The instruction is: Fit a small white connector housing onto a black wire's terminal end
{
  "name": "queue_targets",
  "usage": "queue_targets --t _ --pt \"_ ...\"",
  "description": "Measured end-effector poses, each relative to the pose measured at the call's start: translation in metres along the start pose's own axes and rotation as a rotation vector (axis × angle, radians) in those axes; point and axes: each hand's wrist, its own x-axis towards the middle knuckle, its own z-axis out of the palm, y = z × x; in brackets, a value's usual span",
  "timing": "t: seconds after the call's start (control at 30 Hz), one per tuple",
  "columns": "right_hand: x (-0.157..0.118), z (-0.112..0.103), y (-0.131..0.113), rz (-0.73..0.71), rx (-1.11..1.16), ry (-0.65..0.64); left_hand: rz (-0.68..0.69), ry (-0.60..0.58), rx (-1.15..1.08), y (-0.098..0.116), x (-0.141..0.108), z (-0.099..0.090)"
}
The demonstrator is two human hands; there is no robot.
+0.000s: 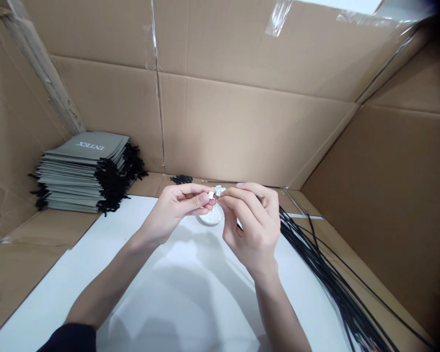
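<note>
In the head view, the left hand (pixel 176 208) pinches a small white connector (pixel 211 195); the right hand (pixel 253 222) grips dark wire ends (pixel 216 197) just beside it, presumably steadying both face to face. Beneath the grip, a white dish (pixel 211 224) sits within easy reach. Fingers hide whether wires and connector touch.

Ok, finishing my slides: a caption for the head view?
Left hand pinching a small white piece, right hand close beside it, black cables lying to the right.
</note>
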Motion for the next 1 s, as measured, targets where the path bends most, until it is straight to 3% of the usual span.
queue_targets --t 0.57,1.0 --pt "-0.0018 0.0023 0.0031 -0.058 -0.017 0.013 -0.010 0.012 0.054 0.0004 -0.0021 0.0015" --pt "-0.0026 0.0064 -0.0010 -0.026 0.054 0.048 0.099 -0.012 0.085 -0.0011 -0.0012 0.0044"
